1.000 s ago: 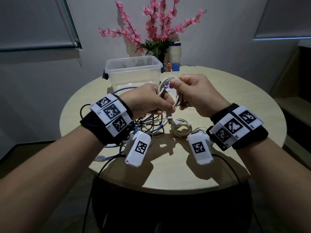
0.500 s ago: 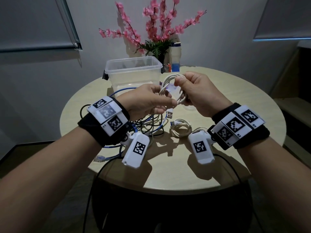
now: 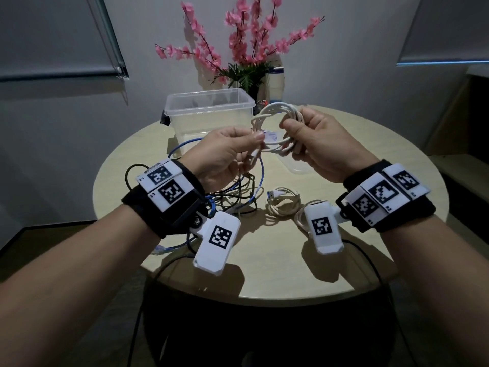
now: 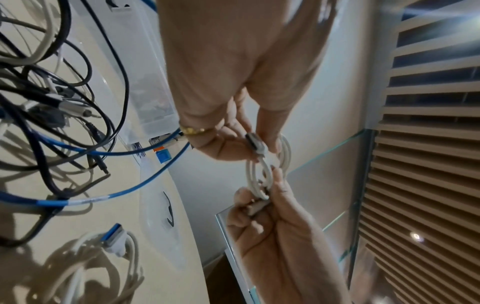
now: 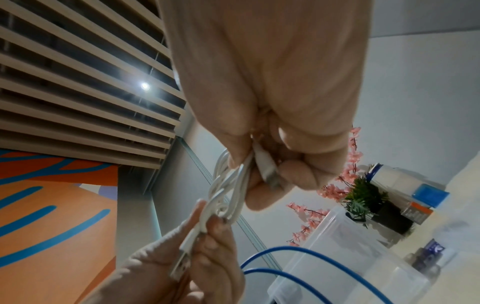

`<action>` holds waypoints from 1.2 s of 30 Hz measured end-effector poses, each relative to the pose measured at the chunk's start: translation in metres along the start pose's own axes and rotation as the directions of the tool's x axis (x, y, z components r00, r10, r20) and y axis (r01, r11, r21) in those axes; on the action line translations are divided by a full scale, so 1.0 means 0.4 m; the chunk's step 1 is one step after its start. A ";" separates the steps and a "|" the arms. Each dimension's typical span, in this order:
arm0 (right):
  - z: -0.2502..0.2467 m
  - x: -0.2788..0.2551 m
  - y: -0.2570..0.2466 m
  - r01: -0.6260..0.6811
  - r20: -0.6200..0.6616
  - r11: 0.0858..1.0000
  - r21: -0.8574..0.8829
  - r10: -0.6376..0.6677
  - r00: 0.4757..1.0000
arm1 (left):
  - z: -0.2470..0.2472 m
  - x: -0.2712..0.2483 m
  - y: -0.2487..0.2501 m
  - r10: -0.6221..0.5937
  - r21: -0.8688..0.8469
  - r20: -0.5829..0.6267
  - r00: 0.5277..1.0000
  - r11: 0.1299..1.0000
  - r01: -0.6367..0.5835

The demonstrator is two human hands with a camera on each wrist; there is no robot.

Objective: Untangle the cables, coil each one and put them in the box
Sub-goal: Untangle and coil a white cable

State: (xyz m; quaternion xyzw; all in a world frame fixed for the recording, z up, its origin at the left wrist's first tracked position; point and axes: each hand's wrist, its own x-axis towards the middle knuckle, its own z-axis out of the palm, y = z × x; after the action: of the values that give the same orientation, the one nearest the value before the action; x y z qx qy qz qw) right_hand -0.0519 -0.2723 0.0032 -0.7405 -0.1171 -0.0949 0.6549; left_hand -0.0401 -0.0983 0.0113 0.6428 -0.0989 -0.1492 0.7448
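Both hands have risen and drawn a little apart since a second ago, and the white cable between them now shows as an open ring of several loops instead of a bunch pressed between the fists. The right hand grips the bundled loops, one plug tucked against its fingers in the right wrist view. The left hand pinches the free tail just behind its USB plug, held close beside the ring. By my reading the coiling of this cable is nearly done; what remains is tucking or wrapping that tail, then dropping the coil into the box, which stands just behind the hands on the surface. One coiled white cable lies on the surface below. A tangle of black and blue cables lies under the left hand, not yet sorted.
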 end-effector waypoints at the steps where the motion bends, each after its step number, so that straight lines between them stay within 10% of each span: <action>1: 0.000 -0.001 0.003 -0.019 -0.005 1.000 -0.016 0.019 1.000 | -0.001 0.000 0.003 0.002 -0.023 -0.024 1.000 1.000 -0.003; 7: 0.015 0.010 0.004 -0.063 -0.127 0.998 -0.002 0.062 0.990 | 0.001 -0.015 0.017 -0.023 0.071 0.152 0.988 0.997 0.013; 14: 0.031 0.007 0.008 -0.081 -0.136 0.996 -0.030 0.076 0.988 | 0.002 -0.008 0.013 0.042 0.306 -0.034 0.999 0.952 -0.030; 21: 0.015 0.003 0.008 -0.014 -0.012 0.999 -0.052 0.014 1.000 | -0.030 0.011 -0.001 -0.046 0.385 0.042 0.998 0.923 0.026; 32: 0.034 -0.003 0.021 -0.156 0.080 0.987 -0.044 0.159 0.984 | -0.002 0.020 0.001 0.191 0.106 -0.168 0.967 0.979 -0.175; 36: 0.041 -0.003 0.025 -0.149 0.041 0.989 -0.025 0.150 0.988 | -0.005 0.023 -0.005 0.297 0.380 -0.021 0.955 0.885 -0.268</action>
State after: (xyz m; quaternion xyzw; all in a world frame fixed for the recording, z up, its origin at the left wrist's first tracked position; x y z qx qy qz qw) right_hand -0.0505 -0.2571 -0.0086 -0.7562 -0.0741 -0.0312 0.6494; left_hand -0.0309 -0.1001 0.0085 0.7566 -0.1886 0.0077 0.6261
